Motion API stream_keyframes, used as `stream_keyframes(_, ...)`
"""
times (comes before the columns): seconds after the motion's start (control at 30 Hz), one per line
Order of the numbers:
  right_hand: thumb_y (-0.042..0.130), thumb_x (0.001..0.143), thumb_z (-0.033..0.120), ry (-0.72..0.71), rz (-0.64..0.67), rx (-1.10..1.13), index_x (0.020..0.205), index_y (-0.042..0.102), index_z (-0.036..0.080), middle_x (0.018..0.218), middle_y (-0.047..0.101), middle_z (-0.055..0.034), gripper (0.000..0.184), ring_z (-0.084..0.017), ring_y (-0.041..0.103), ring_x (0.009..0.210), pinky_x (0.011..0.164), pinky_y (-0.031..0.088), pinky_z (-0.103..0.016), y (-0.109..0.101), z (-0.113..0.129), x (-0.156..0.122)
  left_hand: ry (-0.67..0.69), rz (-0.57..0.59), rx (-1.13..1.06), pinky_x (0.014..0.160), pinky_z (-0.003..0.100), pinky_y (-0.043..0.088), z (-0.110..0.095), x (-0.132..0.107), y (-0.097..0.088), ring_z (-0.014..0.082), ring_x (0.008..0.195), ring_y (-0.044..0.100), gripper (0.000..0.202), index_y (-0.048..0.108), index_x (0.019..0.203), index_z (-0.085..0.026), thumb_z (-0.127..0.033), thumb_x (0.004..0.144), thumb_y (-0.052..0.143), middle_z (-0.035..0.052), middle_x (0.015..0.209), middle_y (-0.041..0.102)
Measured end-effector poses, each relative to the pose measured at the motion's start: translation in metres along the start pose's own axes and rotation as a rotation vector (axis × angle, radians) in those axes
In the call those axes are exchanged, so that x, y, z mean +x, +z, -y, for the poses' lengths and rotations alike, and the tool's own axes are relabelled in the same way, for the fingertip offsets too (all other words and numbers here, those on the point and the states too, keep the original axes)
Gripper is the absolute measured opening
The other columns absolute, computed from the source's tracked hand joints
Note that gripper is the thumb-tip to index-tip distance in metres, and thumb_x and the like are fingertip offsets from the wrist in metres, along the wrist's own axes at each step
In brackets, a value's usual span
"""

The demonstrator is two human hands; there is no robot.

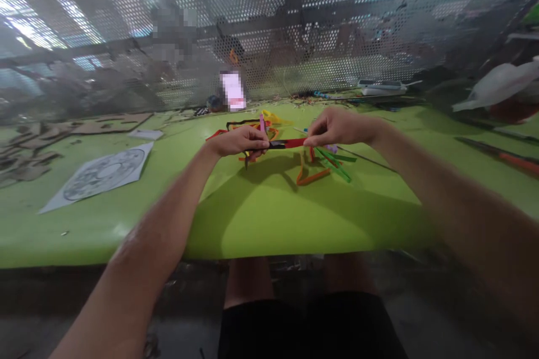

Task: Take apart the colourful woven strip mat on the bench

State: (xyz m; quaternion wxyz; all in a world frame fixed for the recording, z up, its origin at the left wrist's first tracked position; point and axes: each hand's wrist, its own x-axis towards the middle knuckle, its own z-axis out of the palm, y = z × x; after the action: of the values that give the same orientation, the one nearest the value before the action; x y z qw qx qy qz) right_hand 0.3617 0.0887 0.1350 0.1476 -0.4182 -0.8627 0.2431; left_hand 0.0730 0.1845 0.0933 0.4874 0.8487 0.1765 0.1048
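Note:
Between my two hands a thin black-and-red strip [291, 144] is stretched level above the table. The fingers of my left hand [242, 141] pinch its black end. At the red end, my right hand [332, 128] is closed with thumb and fingertips together. Under and behind the hands lie bent coloured strips: an orange strip [311, 179], green strips [334, 162], a yellow strip [273, 118] and an upright purple strip [261, 123]. What the strips are made of, I cannot tell. My left fingers hide part of the pile.
A printed sheet [105, 171] lies left on the green tabletop [269, 224], near brown cardboard-like scraps [33, 148]. Behind, a lit phone [233, 91] leans against a perforated metal screen [273, 39]. A white tray-like object [382, 88] and a pale plastic bag [497, 87] are at the right.

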Motion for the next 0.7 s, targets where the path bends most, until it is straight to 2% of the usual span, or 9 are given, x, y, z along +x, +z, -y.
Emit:
stream_keyframes(0.17, 0.064, 0.092, 0.045, -0.106, -0.032, -0.177, 0.058, 0.061, 0.019, 0.051, 0.041, 0.0049, 0.043, -0.009, 0.032, 0.051, 0.055, 0.024, -0.03, 0.011, 0.026, 0.003, 0.024, -0.036, 0.096, 0.054, 0.019, 0.047, 0.0, -0.005, -0.007, 0.0115, 0.052, 0.06, 0.044, 0.071, 0.067, -0.015, -0.054, 0.088, 0.074, 0.0044, 0.057, 0.065)
stream_keyframes(0.3, 0.061, 0.091, 0.031, -0.15, -0.022, -0.324, 0.052, 0.052, 0.02, 0.049, 0.034, 0.0052, 0.041, -0.01, 0.027, 0.05, 0.058, 0.024, -0.032, 0.018, 0.038, 0.003, 0.016, -0.02, 0.108, 0.056, 0.019, 0.047, -0.001, -0.005, -0.008, 0.0117, 0.055, 0.061, 0.042, 0.072, 0.068, -0.016, -0.052, 0.089, 0.073, 0.0046, 0.058, 0.067)
stream_keyframes(0.4, 0.062, 0.089, 0.03, -0.196, -0.042, -0.381, 0.05, 0.047, 0.02, 0.049, 0.03, 0.0051, 0.042, -0.011, 0.025, 0.051, 0.058, 0.021, -0.033, 0.022, 0.047, 0.002, 0.022, -0.018, 0.097, 0.056, 0.02, 0.048, -0.003, -0.005, -0.007, 0.0124, 0.055, 0.062, 0.041, 0.072, 0.067, -0.016, -0.052, 0.088, 0.074, 0.0045, 0.059, 0.067)
stream_keyframes(0.53, 0.065, 0.088, 0.036, -0.218, -0.059, -0.286, 0.051, 0.05, 0.021, 0.051, 0.031, 0.005, 0.043, -0.012, 0.026, 0.054, 0.057, 0.02, -0.032, 0.026, 0.054, 0.001, 0.057, -0.053, 0.096, 0.057, 0.02, 0.048, -0.005, -0.005, -0.006, 0.0118, 0.054, 0.061, 0.044, 0.072, 0.067, -0.016, -0.054, 0.089, 0.073, 0.0049, 0.059, 0.067)
stream_keyframes(0.7, 0.066, 0.091, 0.043, -0.156, -0.004, -0.029, 0.053, 0.046, 0.02, 0.054, 0.031, 0.0041, 0.049, -0.011, 0.03, 0.055, 0.054, 0.025, -0.03, 0.03, 0.054, 0.001, 0.086, -0.094, 0.081, 0.057, 0.021, 0.05, -0.005, -0.007, -0.005, 0.0122, 0.053, 0.061, 0.046, 0.073, 0.067, -0.016, -0.056, 0.087, 0.074, 0.0052, 0.057, 0.067)
